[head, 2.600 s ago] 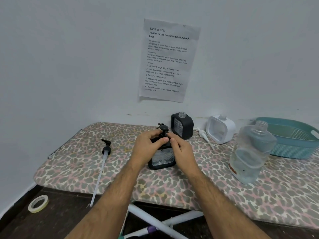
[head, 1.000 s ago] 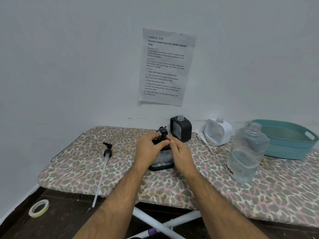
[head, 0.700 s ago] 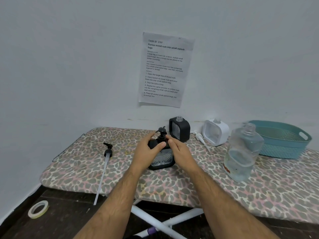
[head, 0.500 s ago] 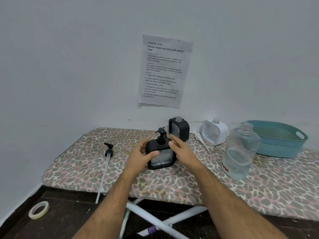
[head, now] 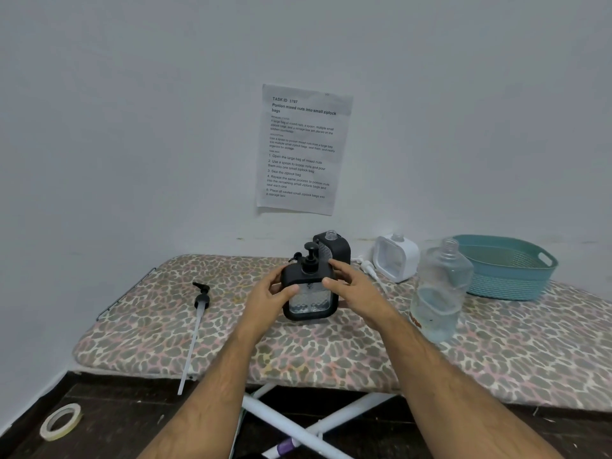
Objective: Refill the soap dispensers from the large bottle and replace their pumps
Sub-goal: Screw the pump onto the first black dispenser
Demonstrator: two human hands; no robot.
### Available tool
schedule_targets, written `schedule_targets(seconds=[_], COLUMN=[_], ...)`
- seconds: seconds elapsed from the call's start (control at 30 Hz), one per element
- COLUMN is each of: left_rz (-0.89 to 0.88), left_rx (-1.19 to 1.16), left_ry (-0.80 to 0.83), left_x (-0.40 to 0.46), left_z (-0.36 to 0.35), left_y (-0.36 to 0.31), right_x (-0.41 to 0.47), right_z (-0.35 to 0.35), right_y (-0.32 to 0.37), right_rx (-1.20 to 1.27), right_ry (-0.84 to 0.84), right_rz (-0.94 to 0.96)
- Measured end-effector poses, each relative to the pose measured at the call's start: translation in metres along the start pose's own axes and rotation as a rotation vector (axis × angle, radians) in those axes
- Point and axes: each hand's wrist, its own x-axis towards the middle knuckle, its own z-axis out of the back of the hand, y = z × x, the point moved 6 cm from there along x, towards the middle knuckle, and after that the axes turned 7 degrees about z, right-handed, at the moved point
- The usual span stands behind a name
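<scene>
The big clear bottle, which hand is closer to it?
Right. The right hand sits between the black dispenser and the big clear bottle; the left hand grips the dispenser's far side.

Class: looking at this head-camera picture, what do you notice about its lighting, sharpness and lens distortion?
Head view: soft, even light with faint shadows; the wall paper has a readable heading but blurry small print; the wide lens stretches the forearms at the bottom; the clear large bottle looks hazy; the black dispenser between the hands is fairly sharp.

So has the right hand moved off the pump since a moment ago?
Yes. The right hand has dropped from the pump to the front dispenser's right side.
</scene>
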Motion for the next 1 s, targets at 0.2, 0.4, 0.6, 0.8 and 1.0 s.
schedule_targets(seconds=[0.2,0.4,0.6,0.8,1.0], left_rz=[-0.057,-0.166,-0.272,-0.309,-0.295], left_rx=[-0.024,0.002,-0.052,-0.111,-0.144], left_ry=[0.034,0.081,0.130,0.216,0.340], left_x=[0.009,0.020,0.034,0.052,0.069], left_z=[-0.016,-0.047,-0.093,-0.151,-0.214], left_y=[-0.040,-0.098,-0.161,-0.203,-0.219], right_x=[0.002,0.001,0.000,-0.009,-0.022], right_z=[0.034,0.083,0.141,0.204,0.263], right_y=[0.033,0.088,0.143,0.174,0.180], right_rx=[0.025,-0.108,-0.195,-0.223,-0.278], right_ry=[0.000,-0.053,-0.163,-0.267,-0.348], right_rz=[0.052,0.110,0.179,0.201,0.181])
